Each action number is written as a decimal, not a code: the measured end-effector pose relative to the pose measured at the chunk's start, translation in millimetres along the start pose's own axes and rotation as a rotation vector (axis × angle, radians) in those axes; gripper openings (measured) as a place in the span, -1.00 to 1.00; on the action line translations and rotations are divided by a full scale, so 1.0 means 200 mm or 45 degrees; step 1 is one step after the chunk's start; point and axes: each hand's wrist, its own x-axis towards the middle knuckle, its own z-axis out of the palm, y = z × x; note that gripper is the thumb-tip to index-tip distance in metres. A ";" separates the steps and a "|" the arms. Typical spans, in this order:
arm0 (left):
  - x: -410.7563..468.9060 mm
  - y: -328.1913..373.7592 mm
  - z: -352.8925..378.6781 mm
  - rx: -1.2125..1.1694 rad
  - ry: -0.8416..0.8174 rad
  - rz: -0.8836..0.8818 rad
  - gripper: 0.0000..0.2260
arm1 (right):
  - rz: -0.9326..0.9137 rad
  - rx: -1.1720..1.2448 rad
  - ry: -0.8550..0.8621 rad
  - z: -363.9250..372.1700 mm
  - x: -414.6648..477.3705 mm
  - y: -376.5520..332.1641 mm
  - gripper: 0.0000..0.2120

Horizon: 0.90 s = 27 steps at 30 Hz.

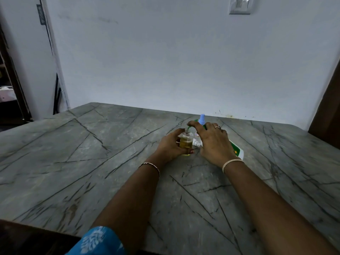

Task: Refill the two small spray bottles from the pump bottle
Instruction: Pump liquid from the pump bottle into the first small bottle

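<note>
Head view: my left hand (pixel 170 144) grips the small open bottle (pixel 186 141) on the table (pixel 92 144); my right hand (pixel 213 142) curls over the pump bottle (pixel 237 152) beside it, blue spray bottle (pixel 202 119) behind

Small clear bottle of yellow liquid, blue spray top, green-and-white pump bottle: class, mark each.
small clear bottle of yellow liquid (pixel 186 142), head view, liquid-filled body.
blue spray top (pixel 202 119), head view, its upper part.
green-and-white pump bottle (pixel 237 151), head view, lower body.
</note>
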 end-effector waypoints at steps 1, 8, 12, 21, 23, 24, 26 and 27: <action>0.00 0.00 0.00 0.000 -0.003 -0.001 -0.17 | 0.005 0.009 0.007 0.00 0.00 -0.01 -0.26; -0.01 0.00 -0.01 -0.003 -0.006 0.012 -0.17 | -0.014 0.046 -0.003 0.00 0.01 0.00 -0.26; -0.01 0.01 -0.01 -0.015 -0.004 0.013 -0.21 | -0.016 0.031 -0.041 0.01 0.01 0.02 -0.19; -0.01 0.00 -0.02 -0.012 0.006 0.010 -0.19 | -0.002 0.050 -0.004 -0.01 0.02 -0.03 -0.30; 0.00 0.00 -0.02 -0.013 0.006 0.013 -0.19 | -0.005 0.040 0.006 0.00 0.02 -0.03 -0.30; -0.01 0.00 -0.02 -0.009 0.005 0.013 -0.19 | -0.006 0.038 0.009 0.00 0.02 -0.03 -0.30; -0.01 0.00 -0.02 -0.017 0.010 0.010 -0.18 | -0.013 0.031 0.003 0.00 0.01 -0.02 -0.27; -0.01 0.00 -0.02 -0.025 0.011 0.005 -0.18 | -0.017 0.023 -0.006 0.00 0.01 -0.01 -0.25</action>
